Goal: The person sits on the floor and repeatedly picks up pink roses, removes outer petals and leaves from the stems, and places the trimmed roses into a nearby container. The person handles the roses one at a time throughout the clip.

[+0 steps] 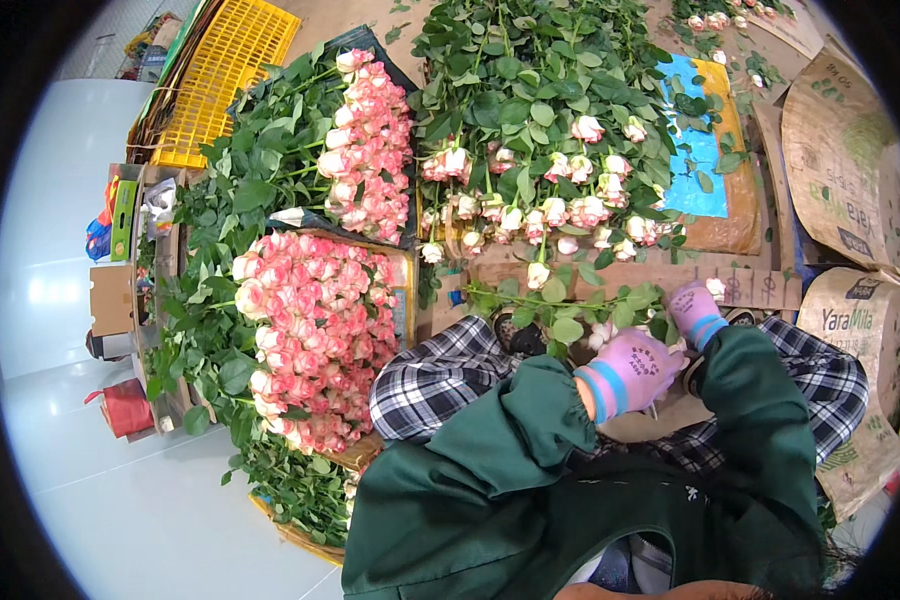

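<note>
Both hands wear pink-purple knit gloves with blue bands, close together over the lap. My left hand (637,373) is curled, its fingertips near the right hand; what lies between them is partly hidden. My right hand (695,311) is bent around the end of a leafy rose stem (570,304) that lies across to the left; its grip is hidden. White-pink petals (600,335) show beside the gloves. In front, loose pink-white roses (555,212) lie with their green leaves on the work surface. A single rose (538,275) hangs over the wooden board's edge.
Bundled pink roses (315,330) fill the left side, with another bundle (371,150) behind. A yellow plastic crate (221,75) stands at the upper left. A marked wooden board (750,287) crosses before the knees. Paper sacks (855,330) hang at the right, beside a blue sheet (694,135).
</note>
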